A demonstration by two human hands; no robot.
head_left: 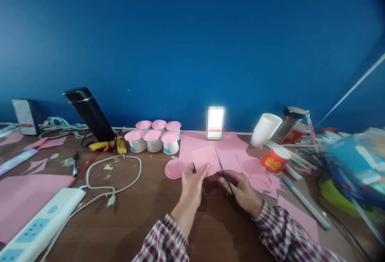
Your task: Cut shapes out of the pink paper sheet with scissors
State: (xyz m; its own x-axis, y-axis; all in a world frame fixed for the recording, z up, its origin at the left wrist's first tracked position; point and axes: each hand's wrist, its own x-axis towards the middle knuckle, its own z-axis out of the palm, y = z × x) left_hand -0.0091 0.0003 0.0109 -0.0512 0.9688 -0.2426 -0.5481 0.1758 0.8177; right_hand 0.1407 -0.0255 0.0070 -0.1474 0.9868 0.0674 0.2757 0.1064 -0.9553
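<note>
- The left hand pinches a small pink paper piece by its near edge, thumb on top and the other fingers underneath, narrowly closed on the sheet.
- The right hand grips a pair of scissors; its fingers are curled around the handles, which the hand hides, so how far the blades stand apart cannot be told.
- The scissors' long axis runs from the right hand up and to the left, away from the person, with the tip meeting the right edge of the pink paper piece.
- The paper thus lies just left of and beyond the right hand, and directly above the left hand's fingertips; the left hand is the nearer one and already holds it.
- Both hands sit close together near the middle of the brown tabletop, just in front of a larger pink sheet lying flat.
- To the right, near the right hand, an orange paper cup lies on its side among pink offcuts.
- Behind and left stand six small pink-topped cups in a cluster; a white power strip and cable lie further left, well apart from the hands.
</note>
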